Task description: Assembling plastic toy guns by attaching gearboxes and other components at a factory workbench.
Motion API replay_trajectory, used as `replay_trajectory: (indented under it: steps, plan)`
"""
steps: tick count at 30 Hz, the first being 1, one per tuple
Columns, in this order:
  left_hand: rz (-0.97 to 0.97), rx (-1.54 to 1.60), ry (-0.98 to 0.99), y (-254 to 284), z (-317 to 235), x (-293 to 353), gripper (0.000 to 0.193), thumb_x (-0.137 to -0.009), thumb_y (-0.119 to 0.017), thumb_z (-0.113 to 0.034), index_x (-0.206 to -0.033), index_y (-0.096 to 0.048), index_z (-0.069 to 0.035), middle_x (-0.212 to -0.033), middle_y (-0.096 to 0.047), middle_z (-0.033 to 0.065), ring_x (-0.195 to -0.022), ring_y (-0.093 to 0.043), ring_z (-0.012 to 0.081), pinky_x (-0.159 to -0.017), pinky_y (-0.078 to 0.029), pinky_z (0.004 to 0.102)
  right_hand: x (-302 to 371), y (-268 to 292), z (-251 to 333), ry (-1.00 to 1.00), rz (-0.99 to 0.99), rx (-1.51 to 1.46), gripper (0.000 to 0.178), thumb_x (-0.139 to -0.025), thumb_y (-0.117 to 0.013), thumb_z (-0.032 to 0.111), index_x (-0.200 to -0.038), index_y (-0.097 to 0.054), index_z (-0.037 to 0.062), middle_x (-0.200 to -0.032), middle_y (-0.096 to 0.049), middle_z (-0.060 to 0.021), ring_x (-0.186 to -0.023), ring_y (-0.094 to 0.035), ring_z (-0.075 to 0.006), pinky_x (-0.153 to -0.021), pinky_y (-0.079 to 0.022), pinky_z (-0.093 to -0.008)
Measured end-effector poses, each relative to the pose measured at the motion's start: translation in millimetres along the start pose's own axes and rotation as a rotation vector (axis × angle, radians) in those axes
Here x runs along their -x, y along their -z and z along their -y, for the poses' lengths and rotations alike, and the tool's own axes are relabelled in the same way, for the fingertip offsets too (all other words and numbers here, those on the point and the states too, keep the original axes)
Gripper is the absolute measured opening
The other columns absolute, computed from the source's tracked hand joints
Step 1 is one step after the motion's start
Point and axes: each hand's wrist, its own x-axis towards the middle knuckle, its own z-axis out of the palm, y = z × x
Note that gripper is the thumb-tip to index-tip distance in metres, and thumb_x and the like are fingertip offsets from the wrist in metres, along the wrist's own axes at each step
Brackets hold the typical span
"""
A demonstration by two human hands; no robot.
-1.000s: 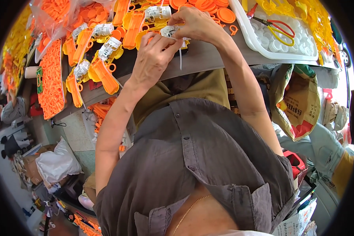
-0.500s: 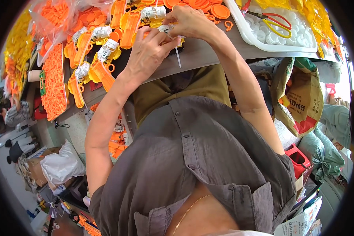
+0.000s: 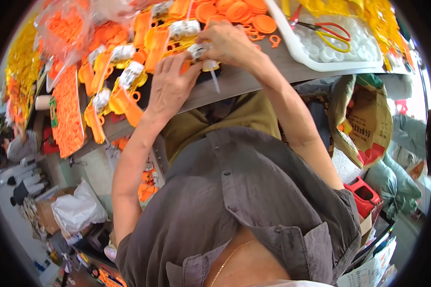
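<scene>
White part (image 3: 196, 50) sat between the two hands, left of the scene's middle, above the near side of the table (image 3: 254, 79). Left hand (image 3: 171, 85): narrow, fingers bent, thumb reaching right, holding the part from its near left side; a bit of orange showed between thumb and fingers. Right hand (image 3: 229, 45): curled, fingertips at the part's right side; could not tell whether they pinched it or only touched. Pale strip (image 3: 215, 80) hung tilted on the near side of the right hand, towards the table edge.

Left of the hands: orange units (image 3: 124, 104) with white pieces on them, lying close together. Further left: a long heap of small orange bits (image 3: 68, 112). Far side: orange discs (image 3: 263, 24), overlapping; a small orange ring (image 3: 275, 41) just nearer. Right: white tray (image 3: 328, 66) of clear caps (image 3: 328, 53), cutters (image 3: 318, 27) resting on top.
</scene>
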Motion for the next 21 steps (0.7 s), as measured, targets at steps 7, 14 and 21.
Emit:
replay_trajectory:
  steps: [7,14,21]
  plan:
    - [0.097,0.096,0.106,5.6,-18.7,17.8,0.047,-0.082,-0.064,-0.003,-0.129,-0.059,-0.009,-0.138,-0.046,0.014,-0.132,-0.038,0.0339,-0.108,-0.036,0.0445,15.9,-17.6,2.7,0.089,-0.2,0.021,0.038,-0.075,-0.073,0.03,-0.108,-0.071,0.0107,-0.11,-0.061,-0.0122,-0.113,-0.053,-0.0331,-0.096,-0.04,-0.0514]
    - [0.106,0.177,0.105,-1.9,-30.8,22.7,0.055,-0.076,-0.056,0.011,-0.129,-0.057,-0.004,-0.142,-0.043,0.0137,-0.136,-0.034,0.0371,-0.112,-0.033,0.0458,112.5,121.1,-55.2,-0.1,-0.331,0.037,0.019,-0.08,-0.069,0.015,-0.094,-0.068,0.002,-0.091,-0.065,-0.0097,-0.087,-0.062,-0.0252,-0.079,-0.048,-0.034]
    - [0.0,0.136,0.019,-46.5,-67.3,-25.0,0.044,-0.08,-0.056,-0.005,-0.124,-0.056,-0.001,-0.136,-0.048,0.0158,-0.133,-0.038,0.0341,-0.109,-0.035,0.0434,101.1,114.4,-122.0,-0.194,0.093,0.08,0.016,-0.079,-0.068,0.012,-0.092,-0.068,0.0021,-0.085,-0.066,-0.0078,-0.081,-0.062,-0.021,-0.074,-0.048,-0.0328]
